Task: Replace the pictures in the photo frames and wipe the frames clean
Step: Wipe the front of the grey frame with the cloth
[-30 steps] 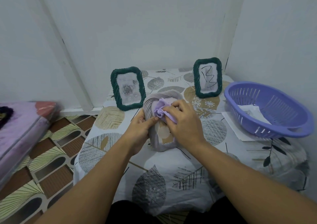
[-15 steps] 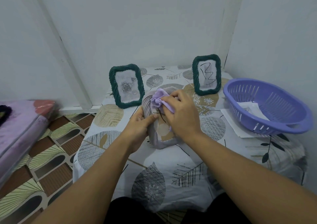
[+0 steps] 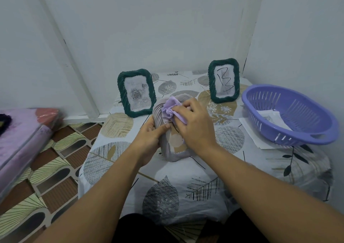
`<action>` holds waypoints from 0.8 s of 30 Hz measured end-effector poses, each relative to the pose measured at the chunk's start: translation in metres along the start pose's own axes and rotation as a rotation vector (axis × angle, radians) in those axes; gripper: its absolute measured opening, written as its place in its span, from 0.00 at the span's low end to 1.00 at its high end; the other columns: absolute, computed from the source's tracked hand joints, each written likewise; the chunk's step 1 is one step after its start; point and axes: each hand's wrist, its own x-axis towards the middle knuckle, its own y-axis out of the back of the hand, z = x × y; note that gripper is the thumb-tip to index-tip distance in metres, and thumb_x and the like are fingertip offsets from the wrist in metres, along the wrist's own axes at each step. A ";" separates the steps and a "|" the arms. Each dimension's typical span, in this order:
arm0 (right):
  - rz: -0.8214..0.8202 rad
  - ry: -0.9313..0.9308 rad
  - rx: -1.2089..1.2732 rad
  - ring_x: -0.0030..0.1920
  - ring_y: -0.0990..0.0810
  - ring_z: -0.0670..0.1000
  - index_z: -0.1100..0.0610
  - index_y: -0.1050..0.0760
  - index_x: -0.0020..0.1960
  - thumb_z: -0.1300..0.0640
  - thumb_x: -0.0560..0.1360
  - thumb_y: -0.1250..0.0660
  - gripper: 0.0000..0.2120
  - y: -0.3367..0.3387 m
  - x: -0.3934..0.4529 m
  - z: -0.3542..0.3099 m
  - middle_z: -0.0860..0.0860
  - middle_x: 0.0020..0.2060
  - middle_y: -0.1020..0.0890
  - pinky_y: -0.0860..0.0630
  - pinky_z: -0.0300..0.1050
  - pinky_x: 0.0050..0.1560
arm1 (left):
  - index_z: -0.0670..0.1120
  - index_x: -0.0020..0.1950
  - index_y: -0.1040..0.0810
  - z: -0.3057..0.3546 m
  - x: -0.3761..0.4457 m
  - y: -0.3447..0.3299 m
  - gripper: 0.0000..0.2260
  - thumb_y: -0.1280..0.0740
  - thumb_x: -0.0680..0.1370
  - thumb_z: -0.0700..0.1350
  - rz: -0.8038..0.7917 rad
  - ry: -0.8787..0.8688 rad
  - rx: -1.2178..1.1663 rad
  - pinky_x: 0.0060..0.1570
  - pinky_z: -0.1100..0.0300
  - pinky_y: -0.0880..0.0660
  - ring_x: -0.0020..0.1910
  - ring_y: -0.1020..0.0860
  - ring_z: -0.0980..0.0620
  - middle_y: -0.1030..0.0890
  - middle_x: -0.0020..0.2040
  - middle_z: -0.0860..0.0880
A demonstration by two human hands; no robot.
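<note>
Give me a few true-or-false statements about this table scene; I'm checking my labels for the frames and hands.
1. The right hand grips a lilac cloth against the grey frame. True.
2. The left hand is off the table, holding nothing. False: it holds the grey frame's left edge.
3. Two green frames stand upright: the left green frame shows roses, the right green frame a black scribble. True.
4. The purple basket sits left of the frames. False: it sits at the table's right side, with paper inside.
5. The grey frame stands upright beside the green ones. False: it is in both hands, in front of them.
</note>
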 end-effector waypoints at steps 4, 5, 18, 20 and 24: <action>-0.044 0.070 -0.018 0.46 0.27 0.51 0.51 0.17 0.56 0.51 0.77 0.27 0.08 0.002 -0.022 0.005 0.49 0.50 0.23 0.26 0.45 0.40 | 0.47 0.69 0.24 -0.001 0.002 0.001 0.15 0.33 0.82 0.37 0.008 0.014 0.006 0.59 0.46 0.22 0.58 0.17 0.43 0.15 0.61 0.43; -0.035 0.050 -0.008 0.47 0.27 0.52 0.51 0.17 0.56 0.51 0.77 0.27 0.09 0.002 -0.021 0.006 0.49 0.50 0.24 0.26 0.46 0.40 | 0.47 0.69 0.24 -0.001 0.003 0.001 0.15 0.33 0.82 0.38 0.009 0.014 0.012 0.60 0.45 0.22 0.59 0.17 0.42 0.16 0.61 0.42; -0.012 0.002 0.016 0.46 0.26 0.52 0.52 0.16 0.54 0.53 0.76 0.27 0.08 -0.003 -0.002 0.004 0.50 0.49 0.24 0.25 0.48 0.38 | 0.48 0.68 0.25 -0.001 0.003 0.003 0.15 0.34 0.83 0.36 -0.004 -0.006 0.019 0.57 0.46 0.20 0.56 0.16 0.44 0.15 0.60 0.43; 0.011 -0.045 0.026 0.46 0.25 0.53 0.52 0.16 0.54 0.53 0.76 0.27 0.07 -0.003 0.008 0.004 0.50 0.49 0.24 0.23 0.49 0.37 | 0.48 0.69 0.25 -0.003 0.003 0.003 0.16 0.36 0.83 0.36 0.003 -0.008 0.019 0.59 0.44 0.20 0.56 0.16 0.42 0.15 0.60 0.42; -0.018 0.011 0.020 0.45 0.26 0.53 0.51 0.16 0.54 0.53 0.77 0.27 0.07 -0.005 0.002 0.003 0.50 0.50 0.25 0.24 0.50 0.37 | 0.47 0.71 0.26 -0.003 0.002 0.004 0.16 0.35 0.83 0.36 0.003 -0.005 0.010 0.60 0.45 0.20 0.59 0.17 0.42 0.16 0.61 0.42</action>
